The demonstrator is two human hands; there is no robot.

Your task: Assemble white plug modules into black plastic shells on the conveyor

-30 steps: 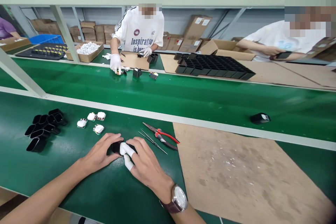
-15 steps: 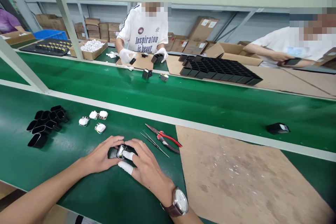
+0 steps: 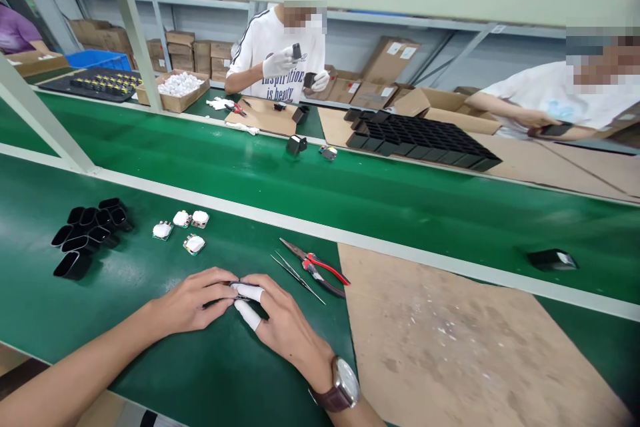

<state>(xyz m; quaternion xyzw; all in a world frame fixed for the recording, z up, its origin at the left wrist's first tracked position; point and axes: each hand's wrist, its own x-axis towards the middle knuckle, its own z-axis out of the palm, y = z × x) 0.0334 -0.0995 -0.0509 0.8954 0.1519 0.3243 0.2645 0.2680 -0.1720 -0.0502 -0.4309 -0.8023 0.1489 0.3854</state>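
The left hand (image 3: pixel 193 300) and right hand (image 3: pixel 280 320) lie low on the green work mat (image 3: pixel 200 373), their fingertips pinched together on a small dark part (image 3: pixel 235 285) held right between them. The fingers cover almost all of it, so its shape cannot be made out. White rubber finger cots (image 3: pixel 249 312) cover the right thumb and forefinger, and a silver wristwatch on a brown strap (image 3: pixel 345 383) sits on that wrist.

Just beyond the right hand's knuckles lie thin metal tweezers (image 3: pixel 297 277), with red-handled pliers (image 3: pixel 315 267) touching or nearly touching them on the far side. Beyond the left hand sit four small white modules on green boards (image 3: pixel 194 243), and farther out to its left is a cluster of black oval plastic sleeves (image 3: pixel 87 233). A scuffed brown cardboard sheet (image 3: pixel 450 347) spreads to the right of the right hand, its near edge cut off by the frame.

Well past it, a black plastic housing (image 3: pixel 553 259) lies on the green conveyor belt (image 3: pixel 350 193). Across the belt a person in white gloves (image 3: pixel 277 61) holds small dark pieces, too far off to identify.
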